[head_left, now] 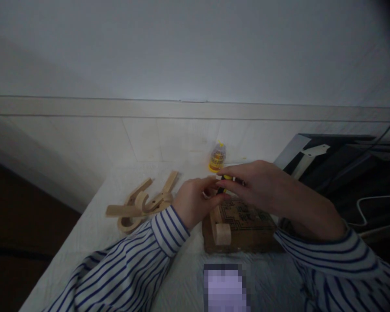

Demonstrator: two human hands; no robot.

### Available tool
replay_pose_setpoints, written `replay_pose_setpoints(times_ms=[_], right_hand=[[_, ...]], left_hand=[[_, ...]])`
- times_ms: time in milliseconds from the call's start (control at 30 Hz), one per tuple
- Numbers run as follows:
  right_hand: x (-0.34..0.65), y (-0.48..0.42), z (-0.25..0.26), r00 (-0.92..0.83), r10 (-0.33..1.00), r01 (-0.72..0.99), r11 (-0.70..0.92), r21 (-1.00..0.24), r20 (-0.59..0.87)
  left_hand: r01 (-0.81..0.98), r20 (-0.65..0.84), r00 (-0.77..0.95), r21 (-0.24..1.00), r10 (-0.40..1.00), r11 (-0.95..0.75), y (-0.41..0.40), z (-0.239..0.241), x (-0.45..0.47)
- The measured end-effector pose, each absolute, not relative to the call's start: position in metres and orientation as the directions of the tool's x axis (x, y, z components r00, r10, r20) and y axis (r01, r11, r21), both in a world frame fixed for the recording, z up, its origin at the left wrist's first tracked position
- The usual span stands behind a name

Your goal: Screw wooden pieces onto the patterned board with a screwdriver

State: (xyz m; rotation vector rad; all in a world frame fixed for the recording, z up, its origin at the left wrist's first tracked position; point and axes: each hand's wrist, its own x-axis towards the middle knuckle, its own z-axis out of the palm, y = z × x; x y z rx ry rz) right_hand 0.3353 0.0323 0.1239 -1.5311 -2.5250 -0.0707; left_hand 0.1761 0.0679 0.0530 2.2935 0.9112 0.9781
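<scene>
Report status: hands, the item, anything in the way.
Both closed on small yellow-and-black tool: left hand low, right hand on top. Tool over carved wooden box. Off left, wooden pieces; behind, yellow container; neither touching.

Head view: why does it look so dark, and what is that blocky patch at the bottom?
Head view: dim throughout, floor at left nearly black, top right corner darkened; the pixelated patch masks something on the table; left hand and right hand look soft.
</scene>
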Motion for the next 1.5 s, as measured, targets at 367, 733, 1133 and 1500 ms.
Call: replay_pose_setpoints(times_ms=[367, 733, 1133, 1500], right_hand=[[0.332, 0.026, 0.125, -0.454, 0.868, 0.884, 0.467, -0.022, 0.202], [0.336, 0.023, 0.128, -0.493, 0.832, 0.846, 0.526, -0.083, 0.255], [0.336, 0.027, 0.124, -0.482, 0.835, 0.856, 0.513, -0.06, 0.266], [0.338, 0.028, 0.124, -0.478, 0.841, 0.863, 0.503, -0.039, 0.251]], left_hand=[[0.448, 0.44, 0.505, 0.601, 0.742, -0.661, 0.067, 0.046, 0.177], [0.465, 0.395, 0.501, 0.628, 0.77, -0.625, 0.067, 0.048, 0.177], [0.407, 0.385, 0.546, 0.655, 0.744, -0.637, 0.071, 0.048, 0.174], [0.291, 0.371, 0.623, 0.706, 0.688, -0.645, 0.076, 0.046, 0.171]])
